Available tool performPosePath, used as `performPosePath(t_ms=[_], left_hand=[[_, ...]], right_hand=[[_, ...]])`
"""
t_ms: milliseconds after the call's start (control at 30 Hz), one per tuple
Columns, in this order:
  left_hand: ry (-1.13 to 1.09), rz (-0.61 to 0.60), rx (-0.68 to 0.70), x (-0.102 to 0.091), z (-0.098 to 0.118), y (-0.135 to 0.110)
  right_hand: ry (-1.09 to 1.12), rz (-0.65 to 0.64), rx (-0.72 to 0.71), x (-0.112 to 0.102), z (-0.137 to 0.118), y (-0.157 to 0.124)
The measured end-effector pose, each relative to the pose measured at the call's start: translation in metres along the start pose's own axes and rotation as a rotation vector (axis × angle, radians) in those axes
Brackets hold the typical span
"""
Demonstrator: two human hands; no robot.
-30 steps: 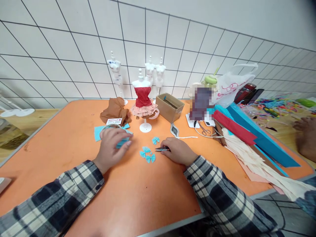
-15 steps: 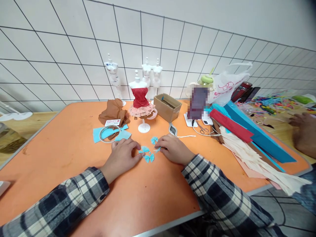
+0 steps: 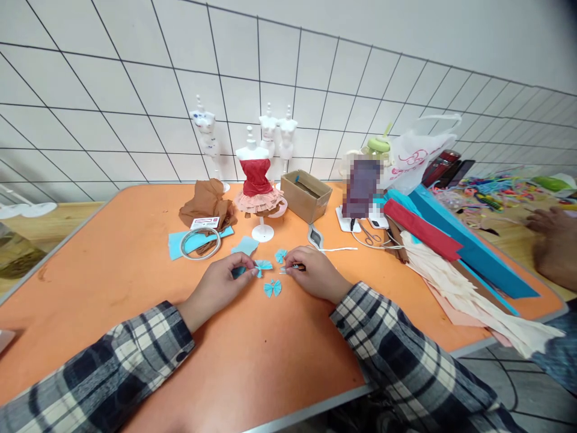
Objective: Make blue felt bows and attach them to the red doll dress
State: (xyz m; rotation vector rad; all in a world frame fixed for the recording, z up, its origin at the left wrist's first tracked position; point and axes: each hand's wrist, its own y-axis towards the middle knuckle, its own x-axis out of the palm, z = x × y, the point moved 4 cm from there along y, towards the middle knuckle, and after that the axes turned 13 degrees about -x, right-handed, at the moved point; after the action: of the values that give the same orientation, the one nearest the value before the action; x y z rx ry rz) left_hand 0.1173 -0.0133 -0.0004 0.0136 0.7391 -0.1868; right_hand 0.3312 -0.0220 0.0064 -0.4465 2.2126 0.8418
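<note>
My left hand [image 3: 224, 279] is closed, thumb and forefinger pinching one end of a light blue crepe paper bow [image 3: 263, 265]. Another blue bow [image 3: 272, 288] lies on the orange table just below it, and one more small bow [image 3: 280, 256] rests beside my right fingertips. My right hand [image 3: 315, 272] is also closed in a pinch; a thin pale tip sticks out of it, too small to name. Behind the hands stands a small white dress form [image 3: 250, 152] wearing a red paper bodice [image 3: 256, 176] and a pink ruffled skirt [image 3: 255, 201].
A roll of silver wire [image 3: 201, 243], brown crepe paper [image 3: 205, 201] and a blue paper piece [image 3: 246, 245] lie behind my left hand. A cardboard box [image 3: 311, 207], scissors [image 3: 372, 237] and paper strips [image 3: 446, 276] are right. Another person's hand [image 3: 552, 222] is at the far right.
My left hand has drawn back slightly left and now pinches the blue bow that lay by its fingers. The loose blue paper piece has shifted right. My right hand has barely moved.
</note>
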Motion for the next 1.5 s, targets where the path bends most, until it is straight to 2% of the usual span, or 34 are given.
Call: performPosePath(t_ms=[67,167,267,500,1067,1200,1367,1500], left_hand=[[-0.043,0.029,-0.01,-0.003,0.003,-0.001],[-0.127,0.087,-0.02,-0.007,0.005,-0.001],[-0.256,0.081,-0.058,-0.004,0.004,-0.001],[-0.453,-0.104,-0.145,0.019,0.009,-0.009],[-0.527,-0.143,-0.117,0.021,0.012,-0.014],[-0.505,-0.144,-0.112,0.02,0.012,-0.015],[-0.485,-0.087,-0.078,0.016,0.016,-0.017],[-0.486,-0.108,-0.111,0.018,0.018,-0.018]], right_hand=[[0.212,0.049,0.108,0.003,-0.003,0.0],[0.64,0.047,0.307,0.017,-0.012,-0.001],[0.852,0.058,0.388,0.029,-0.025,-0.002],[0.891,0.211,0.468,0.034,-0.029,-0.003],[0.892,0.217,0.641,0.037,-0.024,-0.007],[0.924,0.218,0.634,0.039,-0.022,-0.007],[0.946,0.23,0.626,0.041,-0.024,-0.005],[1.033,0.249,0.659,0.044,-0.027,-0.007]])
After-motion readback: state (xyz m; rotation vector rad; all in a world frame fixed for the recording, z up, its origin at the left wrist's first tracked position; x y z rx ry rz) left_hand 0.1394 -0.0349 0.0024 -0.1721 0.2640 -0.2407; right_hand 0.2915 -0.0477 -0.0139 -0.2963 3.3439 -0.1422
